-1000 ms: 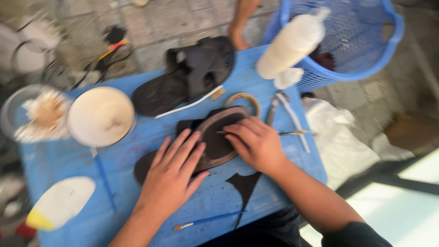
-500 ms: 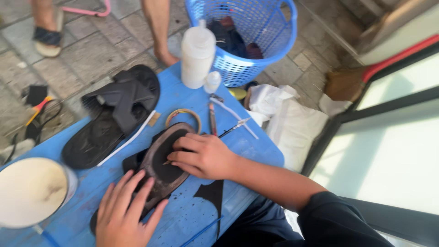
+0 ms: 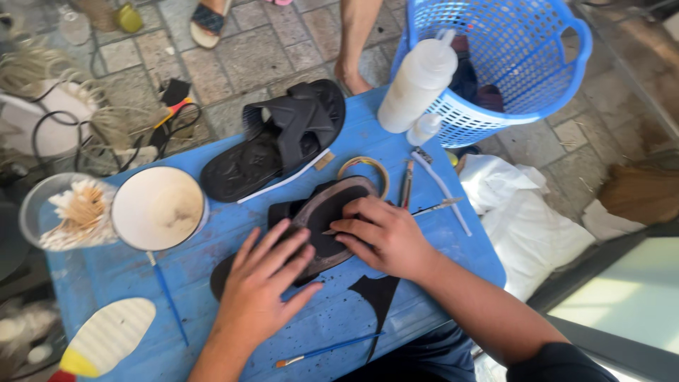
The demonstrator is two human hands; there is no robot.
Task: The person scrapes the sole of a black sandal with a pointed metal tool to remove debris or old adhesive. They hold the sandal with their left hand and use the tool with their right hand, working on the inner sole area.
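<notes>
Dark insole (image 3: 332, 219): centre of frame, on blue tabletop (image 3: 424, 247), unmoved.
Left hand (image 3: 265, 286): slid up, fingers spread flat, holding it down.
Right hand (image 3: 382, 233): fingers curled, pressing (grip unchanged).

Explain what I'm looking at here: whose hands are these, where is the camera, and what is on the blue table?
There is no machine. A person wears a camera on the head, so the single view looks down at their own two bare hands. Both press flat on a dark sole lying on the blue table: the left hand on its near end, the right hand on the middle. Neither grips anything. Around them lie a black sandal, a white bowl, a cup of sticks, a squeeze bottle, a tape ring, small tools, a brush and a pale insole. A blue basket stands behind the table, and another person's feet show on the paving.
</notes>
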